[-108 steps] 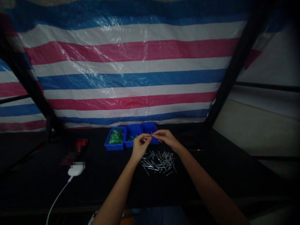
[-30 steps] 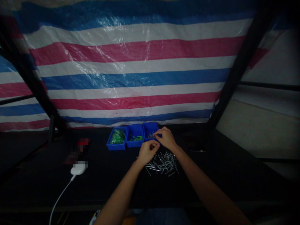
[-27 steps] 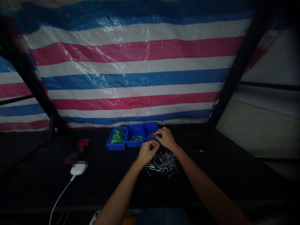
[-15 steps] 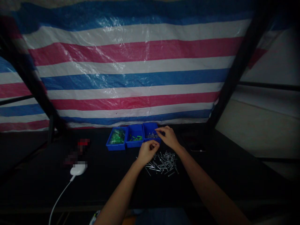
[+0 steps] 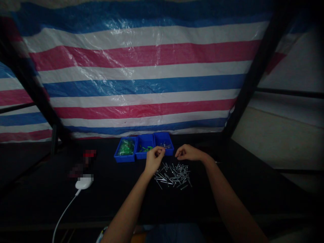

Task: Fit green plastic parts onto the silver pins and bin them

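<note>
Steel nails (image 5: 173,176) lie in a loose heap on the black table (image 5: 113,189), just beyond my hands. Right hand (image 5: 189,152): moved off the bins since a moment ago, now beside them above the heap, fingers loosely curled, nothing seen held. Left hand (image 5: 154,159): fingertips bunched at the front edge of the right blue bin (image 5: 170,151); whether they pinch anything, I cannot tell. Contents: more nails (image 5: 165,145) in that bin; green pieces (image 5: 145,149) in the middle blue bin (image 5: 141,156); a green bag (image 5: 126,147) in the left blue bin (image 5: 121,158).

The space below the left hand (image 5: 154,159) and right hand (image 5: 189,152) is being crowded by loose steel nails (image 5: 173,176), the far side is being walled by blue parts bins (image 5: 163,143), and a white corded mouse (image 5: 84,182) is being kept well leftward.
</note>
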The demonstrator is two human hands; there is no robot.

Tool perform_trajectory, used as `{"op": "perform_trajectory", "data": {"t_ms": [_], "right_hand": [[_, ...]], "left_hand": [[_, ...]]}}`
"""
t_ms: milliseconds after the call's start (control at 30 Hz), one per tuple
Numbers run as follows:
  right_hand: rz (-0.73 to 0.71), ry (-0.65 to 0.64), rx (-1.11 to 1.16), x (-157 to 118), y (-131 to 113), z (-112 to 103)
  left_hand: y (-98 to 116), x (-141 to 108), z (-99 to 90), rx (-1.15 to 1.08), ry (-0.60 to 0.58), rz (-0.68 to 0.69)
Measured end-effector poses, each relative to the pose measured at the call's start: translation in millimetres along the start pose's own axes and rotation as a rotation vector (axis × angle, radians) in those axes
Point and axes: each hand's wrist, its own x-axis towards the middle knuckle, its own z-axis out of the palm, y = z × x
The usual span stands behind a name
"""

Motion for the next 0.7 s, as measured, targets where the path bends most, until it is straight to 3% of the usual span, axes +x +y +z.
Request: {"op": "perform_trajectory", "data": {"t_ms": [467,700], "right_hand": [[-0.066,-0.213,-0.095,7,-8,18],[-0.092,-0.243,-0.111,10,-7,23]], "left_hand": [[-2,3,-1.4,-0.073,0.034,-0.022],[-2,3,-0.8,-0.072,0.028,-0.035]]}}
